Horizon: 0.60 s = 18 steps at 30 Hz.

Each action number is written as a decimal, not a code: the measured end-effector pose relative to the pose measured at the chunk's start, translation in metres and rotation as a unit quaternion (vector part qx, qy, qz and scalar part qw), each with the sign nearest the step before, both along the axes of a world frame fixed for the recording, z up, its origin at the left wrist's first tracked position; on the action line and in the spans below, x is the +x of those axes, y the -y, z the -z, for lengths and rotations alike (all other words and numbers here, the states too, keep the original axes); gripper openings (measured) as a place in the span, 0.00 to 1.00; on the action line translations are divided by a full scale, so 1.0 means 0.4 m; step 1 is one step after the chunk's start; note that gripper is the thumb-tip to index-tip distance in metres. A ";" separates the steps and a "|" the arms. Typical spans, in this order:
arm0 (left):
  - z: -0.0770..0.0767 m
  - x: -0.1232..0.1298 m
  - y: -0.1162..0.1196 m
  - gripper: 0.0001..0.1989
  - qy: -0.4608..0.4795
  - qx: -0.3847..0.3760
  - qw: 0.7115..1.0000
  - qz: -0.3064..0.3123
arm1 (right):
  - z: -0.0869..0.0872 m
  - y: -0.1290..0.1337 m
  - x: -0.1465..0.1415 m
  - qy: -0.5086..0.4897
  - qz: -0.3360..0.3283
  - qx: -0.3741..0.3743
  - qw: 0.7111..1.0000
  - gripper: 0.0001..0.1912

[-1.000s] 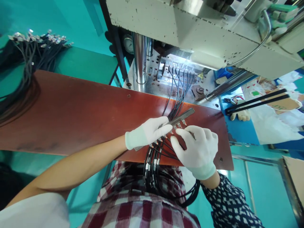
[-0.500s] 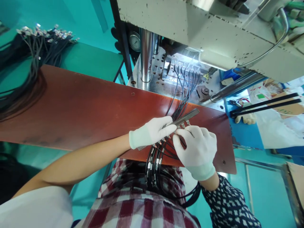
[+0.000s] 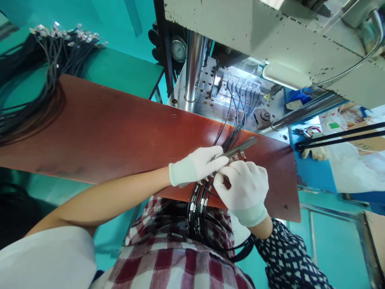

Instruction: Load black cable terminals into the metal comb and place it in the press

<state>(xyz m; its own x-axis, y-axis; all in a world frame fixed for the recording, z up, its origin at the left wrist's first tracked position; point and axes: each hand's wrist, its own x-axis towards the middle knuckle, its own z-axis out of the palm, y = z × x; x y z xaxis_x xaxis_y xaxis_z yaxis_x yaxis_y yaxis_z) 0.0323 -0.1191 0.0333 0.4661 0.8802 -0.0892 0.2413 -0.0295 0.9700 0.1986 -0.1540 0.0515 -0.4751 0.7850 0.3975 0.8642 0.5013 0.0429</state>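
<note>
A cream-painted press [image 3: 216, 24] looms over the far side of the brown table [image 3: 120, 132]. Black cables [image 3: 197, 200] run over the table's near edge. The white-gloved right hand [image 3: 243, 184] is just beside the near edge of the slotted metal bar [image 3: 248, 145]; its thumb and forefinger come together, but I cannot tell whether anything is pinched between them. The gloved left hand [image 3: 200, 164] grips the bar's middle above the table, its long axis slanting from near left to far right. Small metal connectors [image 3: 243, 154] line the near edge, facing the right hand's fingers.
</note>
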 end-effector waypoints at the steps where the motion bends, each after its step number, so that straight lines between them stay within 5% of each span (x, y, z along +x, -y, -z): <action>1: 0.000 0.001 0.001 0.18 0.000 0.000 1.000 -0.001 | 0.000 0.002 0.002 0.000 0.001 0.000 1.000 0.10; 8: -0.002 0.002 0.004 0.17 0.003 -0.018 1.000 -0.009 | -0.027 0.033 0.005 0.009 -0.020 -0.029 0.999 0.06; 18: 0.000 0.003 0.005 0.18 0.005 -0.019 1.000 -0.017 | 0.001 0.026 -0.016 -0.009 -0.032 -0.025 0.999 0.10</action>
<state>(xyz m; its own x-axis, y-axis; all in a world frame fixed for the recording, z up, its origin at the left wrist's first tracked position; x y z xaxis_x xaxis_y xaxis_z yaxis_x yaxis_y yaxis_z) 0.0333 -0.1213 0.0333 0.4379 0.8912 -0.1182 0.2315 0.0152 0.9727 0.1921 -0.1643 0.0511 -0.5180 0.7723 0.3676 0.8306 0.5569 0.0002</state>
